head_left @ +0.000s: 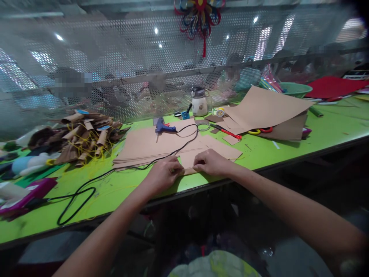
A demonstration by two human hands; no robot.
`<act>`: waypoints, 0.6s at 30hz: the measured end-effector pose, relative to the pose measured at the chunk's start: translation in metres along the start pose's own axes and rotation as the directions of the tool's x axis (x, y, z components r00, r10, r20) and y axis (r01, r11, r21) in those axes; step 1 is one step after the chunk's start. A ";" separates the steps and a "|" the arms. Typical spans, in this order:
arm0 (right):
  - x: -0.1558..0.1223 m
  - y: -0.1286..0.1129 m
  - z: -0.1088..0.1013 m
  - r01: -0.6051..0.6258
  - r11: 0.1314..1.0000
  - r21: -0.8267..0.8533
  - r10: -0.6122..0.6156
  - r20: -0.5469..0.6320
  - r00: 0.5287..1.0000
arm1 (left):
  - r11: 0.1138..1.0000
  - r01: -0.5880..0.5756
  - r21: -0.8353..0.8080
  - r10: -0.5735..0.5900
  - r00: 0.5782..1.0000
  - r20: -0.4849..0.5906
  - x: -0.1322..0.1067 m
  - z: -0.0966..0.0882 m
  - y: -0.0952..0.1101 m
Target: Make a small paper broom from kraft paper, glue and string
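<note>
A small piece of brown paper (188,158) lies at the near edge of the green table, and its near side looks folded or rolled into a narrow strip. My left hand (165,171) pinches the left end of that strip with curled fingers. At the right end, my right hand (212,162) also has its fingers closed on the paper. Just beyond my hands is a stack of larger brown paper sheets (138,144). A blue glue gun (165,126) rests on top of them, and its black cord (179,149) runs past my left hand.
At left is a pile of rolled brown paper tubes (86,134) with yellow strings, and a magenta power strip (31,196). A jug (199,104), a red-handled tool (230,133) and large brown sheets (265,111) sit behind and to the right. A perforated screen (121,50) stands beyond.
</note>
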State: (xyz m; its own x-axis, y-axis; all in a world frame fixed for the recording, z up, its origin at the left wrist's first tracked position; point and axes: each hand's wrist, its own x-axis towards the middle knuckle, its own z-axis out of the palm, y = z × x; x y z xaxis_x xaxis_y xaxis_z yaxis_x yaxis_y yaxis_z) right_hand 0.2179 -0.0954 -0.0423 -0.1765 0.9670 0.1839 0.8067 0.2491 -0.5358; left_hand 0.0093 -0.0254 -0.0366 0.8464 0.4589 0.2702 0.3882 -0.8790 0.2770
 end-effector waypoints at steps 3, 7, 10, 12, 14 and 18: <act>0.004 -0.002 -0.004 -0.007 1.000 0.002 0.007 0.037 0.999 | 0.997 -0.004 0.078 0.002 1.000 0.017 0.003 -0.001 0.001; 0.011 -0.002 -0.006 -0.023 1.000 0.000 0.022 0.079 0.997 | 0.993 0.041 0.113 -0.045 0.998 0.034 0.005 -0.002 0.002; 0.015 -0.001 -0.007 -0.044 0.999 0.007 0.042 0.113 0.993 | 0.991 0.073 0.110 -0.078 0.996 0.044 0.006 -0.003 0.001; 0.016 -0.001 -0.008 -0.061 0.998 0.008 0.060 0.128 0.990 | 0.989 0.098 0.108 -0.103 0.994 0.043 0.007 -0.003 0.002; 0.017 -0.002 -0.009 -0.083 0.997 0.004 0.081 0.141 0.987 | 0.986 0.141 0.091 -0.144 0.989 0.026 0.006 -0.002 0.003; 0.021 -0.006 -0.013 -0.130 0.991 0.002 0.128 0.187 0.974 | 0.993 0.108 0.056 -0.107 0.994 -0.030 0.003 0.004 0.007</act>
State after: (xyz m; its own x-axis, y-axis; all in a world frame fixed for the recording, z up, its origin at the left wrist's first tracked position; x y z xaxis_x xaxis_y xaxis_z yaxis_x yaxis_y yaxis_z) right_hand 0.2168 -0.0775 -0.0251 -0.1742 0.9837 -0.0434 0.8217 0.1209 -0.5569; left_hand 0.0159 -0.0309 -0.0375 0.7888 0.5537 0.2670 0.4971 -0.8300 0.2528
